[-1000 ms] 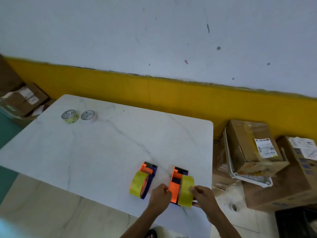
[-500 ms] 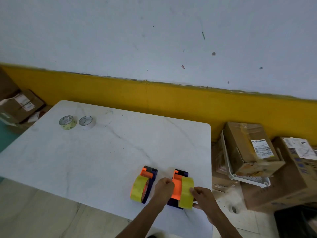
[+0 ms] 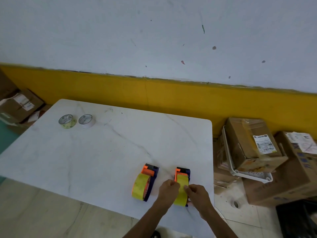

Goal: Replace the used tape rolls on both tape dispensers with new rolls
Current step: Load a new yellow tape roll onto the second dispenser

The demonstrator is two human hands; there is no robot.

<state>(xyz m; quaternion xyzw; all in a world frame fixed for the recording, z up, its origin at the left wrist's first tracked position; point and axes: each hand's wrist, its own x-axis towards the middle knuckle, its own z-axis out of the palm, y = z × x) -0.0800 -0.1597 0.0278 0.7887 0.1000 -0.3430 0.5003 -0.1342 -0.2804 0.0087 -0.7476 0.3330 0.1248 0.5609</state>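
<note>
- A brown box (image 3: 20,105) with a white label sits on the floor past the left edge of the desk (image 3: 85,160).
- The desk is white with thin grey lines like marble.
- Near the far left corner of the desk lie two small used rolls, flat on the top and side by side.
- The yellowish used roll (image 3: 67,121) is on the left.
- The whitish used roll (image 3: 86,121) is just beside it on the right.
- They are well apart from the dispensers.
- Near the front edge, toward the right, stand two dispensers, orange and dark blue.
- The left dispenser (image 3: 150,176) stands alone with a yellow roll (image 3: 140,187) on it. No hand touches it.
- The left hand (image 3: 169,190) is curled shut against the left side of the right dispenser (image 3: 182,172). It touches the second yellow roll (image 3: 181,189) there, but whether it really grips the roll or the dispenser cannot be told.
- The second yellow roll sits upright on the right dispenser, close to the front right corner of the desk.
- The right hand (image 3: 198,194) is on the other side, with its fingertips (image 3: 186,187) pinched on the yellow roll's outer face.
- Past the right edge of the desk, more cardboard boxes (image 3: 247,143) are piled on the floor, one resting in a white basket (image 3: 247,175).
</note>
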